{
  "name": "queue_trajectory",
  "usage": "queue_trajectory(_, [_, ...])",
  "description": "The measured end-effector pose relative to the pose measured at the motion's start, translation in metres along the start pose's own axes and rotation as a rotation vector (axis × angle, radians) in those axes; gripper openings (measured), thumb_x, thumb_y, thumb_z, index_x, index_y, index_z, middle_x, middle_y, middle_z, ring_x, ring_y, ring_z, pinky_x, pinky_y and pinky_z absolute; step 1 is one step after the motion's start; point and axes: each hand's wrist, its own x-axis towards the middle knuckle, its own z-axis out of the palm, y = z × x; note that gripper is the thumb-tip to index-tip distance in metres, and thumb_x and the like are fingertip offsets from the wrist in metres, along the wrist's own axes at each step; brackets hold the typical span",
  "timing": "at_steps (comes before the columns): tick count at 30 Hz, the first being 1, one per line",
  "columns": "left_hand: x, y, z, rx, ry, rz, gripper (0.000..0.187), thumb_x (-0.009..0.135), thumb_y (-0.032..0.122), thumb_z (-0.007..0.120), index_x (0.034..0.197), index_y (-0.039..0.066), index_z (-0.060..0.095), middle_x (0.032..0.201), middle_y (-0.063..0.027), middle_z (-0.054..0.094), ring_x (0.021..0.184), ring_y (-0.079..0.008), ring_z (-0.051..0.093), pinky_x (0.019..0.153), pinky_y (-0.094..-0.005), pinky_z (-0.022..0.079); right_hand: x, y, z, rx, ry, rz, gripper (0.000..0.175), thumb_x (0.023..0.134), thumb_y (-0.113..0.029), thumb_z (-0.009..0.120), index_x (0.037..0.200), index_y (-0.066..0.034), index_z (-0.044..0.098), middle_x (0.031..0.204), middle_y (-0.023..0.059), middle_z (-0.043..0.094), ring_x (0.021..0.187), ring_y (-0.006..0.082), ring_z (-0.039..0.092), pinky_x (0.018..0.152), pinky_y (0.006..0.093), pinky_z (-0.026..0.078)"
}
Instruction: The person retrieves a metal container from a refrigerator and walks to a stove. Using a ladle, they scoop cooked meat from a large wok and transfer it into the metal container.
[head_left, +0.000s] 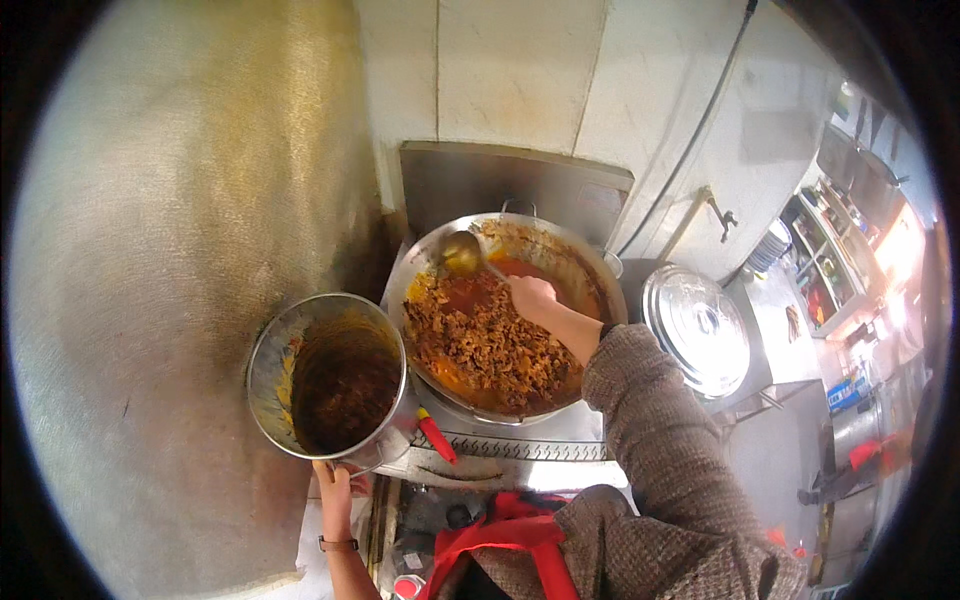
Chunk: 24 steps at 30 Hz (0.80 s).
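Note:
My right hand (534, 297) is closed around the handle of a metal ladle (461, 253), whose bowl is over the far left part of a wide metal pan (609, 289). In the pan lie chunky brown food (495, 349) and reddish-orange oily sauce. Left of the pan stands a deep metal pot (274, 375), tilted a little, with dark reddish-brown food inside and orange smears on its wall. At the pot's near rim is my left hand (339, 480), gripping it from below; its fingers are partly hidden.
A red-handled tool (436, 436) lies between pot and pan on the stove front. Round metal lids (697, 330) rest at the right. A wall tap (724, 217) juts out behind them. A metal wall panel (165, 300) borders the left side.

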Motion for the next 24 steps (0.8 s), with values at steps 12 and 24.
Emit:
queue_trajectory(12, [-0.001,-0.002,0.001,-0.055,0.004,0.049,0.028,0.089,0.012,0.036,0.116,0.009,0.03,0.077,-0.012,0.057,0.055,-0.0197,0.058,0.046,-0.03,0.049,-0.008,-0.038,0.02,-0.431,-0.127,-0.138,0.08,0.08,-0.002,0.06,0.145,-0.0014,0.013,0.062,0.0069,0.057,0.046,0.0152,0.047,0.036,0.027,0.035])
queue_trajectory(24, [0.007,-0.009,-0.003,-0.05,0.046,0.014,0.021,0.084,0.01,0.041,0.103,0.009,0.031,0.072,-0.0111,0.053,0.052,-0.0201,0.057,0.042,-0.0325,0.05,-0.103,0.038,-0.024,-0.447,0.175,-0.318,0.055,0.08,-0.011,0.06,0.13,-0.0091,0.04,0.084,0.0123,0.064,0.079,0.0247,0.065,0.058,0.0352,0.052])
